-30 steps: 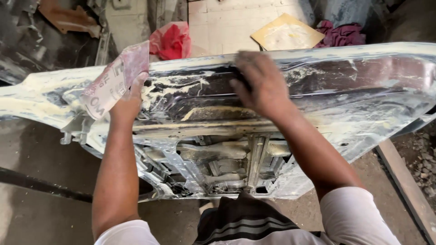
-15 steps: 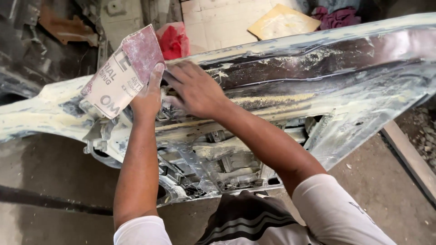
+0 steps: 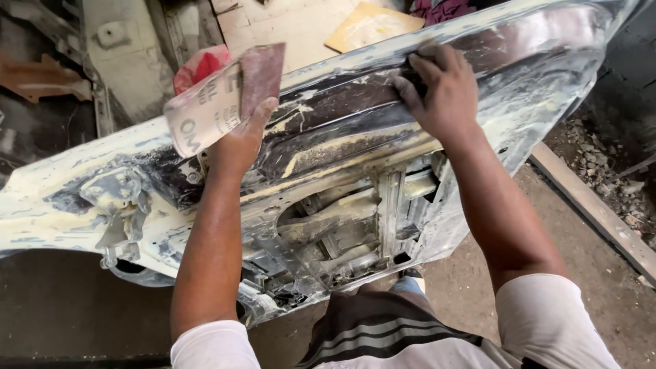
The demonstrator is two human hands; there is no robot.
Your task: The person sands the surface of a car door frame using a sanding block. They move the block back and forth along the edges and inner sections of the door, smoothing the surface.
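Head view, looking down: a car door panel (image 3: 328, 147) lies tilted across the frame, inner side w/ its metal frame and cut-outs toward the person, upper surface smeared w/ pale filler over dark paint. Left hand (image 3: 239, 140) rests against the panel's upper edge, fingers closed in a pinch on a folded sheet of sandpaper (image 3: 219, 102); the sheet stands up above the panel, pale printed backing facing the camera, reddish-brown grit side showing at the top right corner. Right hand (image 3: 441, 89) lies palm-down on the panel further to the right, fingers curled and pressed flat onto the dark strip near the top edge; something dark sits under the fingertips, can't tell what. The 2 hands are well apart, both on the same panel. Behind the sandpaper, a red rag (image 3: 201, 65) on the floor just beyond the panel. A yellowish sheet (image 3: 372, 24) lies further back, near a purple cloth (image 3: 444, 8) at the top edge. A wooden plank (image 3: 594, 212) runs diagonally over the dirt floor at right. The person's striped shirt (image 3: 383, 335) shows at the bottom.
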